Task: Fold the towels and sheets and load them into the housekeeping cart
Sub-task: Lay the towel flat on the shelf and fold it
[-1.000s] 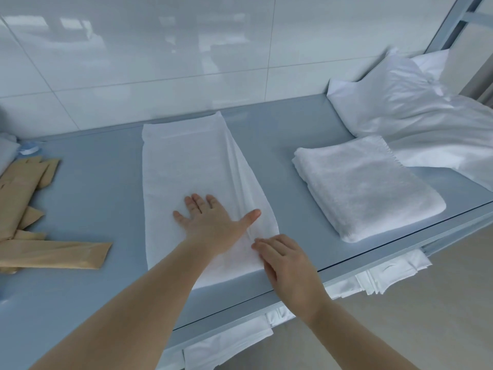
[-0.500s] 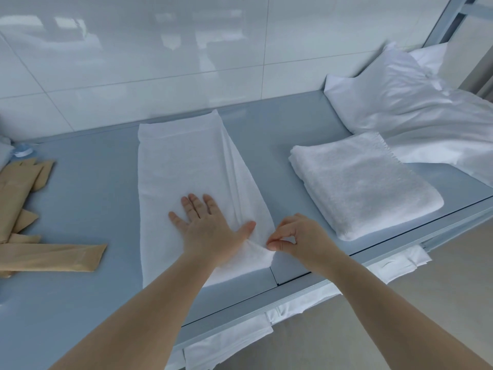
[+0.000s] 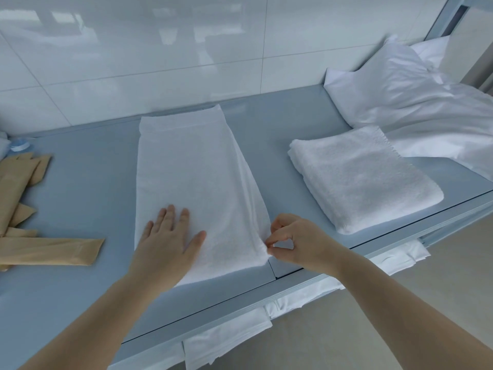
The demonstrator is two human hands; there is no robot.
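A: Where's the towel (image 3: 197, 182)?

B: Mid-counter (image 3: 80, 188), long axis 12-to-6, near end at the edge; soft, light, floppy, so take it by the corners.

A: Grip?

B: Right hand (image 3: 298, 241) pinches the near corner at 4 o'clock, narrow thumb-finger grip; left hand (image 3: 166, 247) flat w/ fingers spread, pinning the near end; folded towel (image 3: 362, 180) sits at 2.

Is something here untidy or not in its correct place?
Mostly tidy. The brown paper packets at the left lie scattered and crossing. White linen sticks out unevenly under the cart top. The long towel lies slightly skewed.
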